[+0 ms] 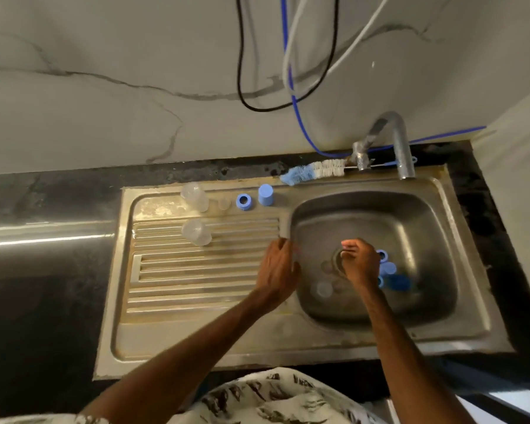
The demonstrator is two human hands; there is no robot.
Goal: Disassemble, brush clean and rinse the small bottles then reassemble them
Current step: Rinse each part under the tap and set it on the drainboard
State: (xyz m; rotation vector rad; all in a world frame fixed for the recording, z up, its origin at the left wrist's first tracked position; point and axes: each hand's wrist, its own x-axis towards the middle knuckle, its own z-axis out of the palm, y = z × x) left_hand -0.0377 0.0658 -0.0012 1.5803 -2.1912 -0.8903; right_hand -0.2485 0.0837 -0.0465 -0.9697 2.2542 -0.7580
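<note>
A dark stone worktop (58, 270) carries a big grey steel sink (227, 338). The sink has a ridged draining board (196, 280) on its left and a deep basin (426, 228) on its right. A bent grey metal tap (401, 145) stands at the back edge of the sink, above the basin. Black, blue and white cables (238, 56) hang down the pale wall behind it.

The left hand (277, 267) is over the line where the draining board meets the basin. Its fingers are bent and something clear and blurry is beside them. I cannot tell if it holds anything. The right hand (360, 261) is down in the basin, over the round drain hole (337, 258). Its fingers are curled in close to the thumb, but I cannot tell if they pinch something.

A long bottle brush with blue and white bristles (314, 171) lies along the back edge of the sink, just left of the tap. Two small clear plastic bottles sit near the back left corner of the draining board, the far bottle (193, 194) behind the near bottle (196, 232). To their right, along the back edge, come a small clear round piece (224, 203), a blue ring cap (244, 201) and a blue cup-shaped cap (265, 194). In the basin, some blue bottle parts (390, 267) lie just right of the right hand, partly hidden by it. Clear round parts (324, 289) lie on the basin floor left of that wrist
</note>
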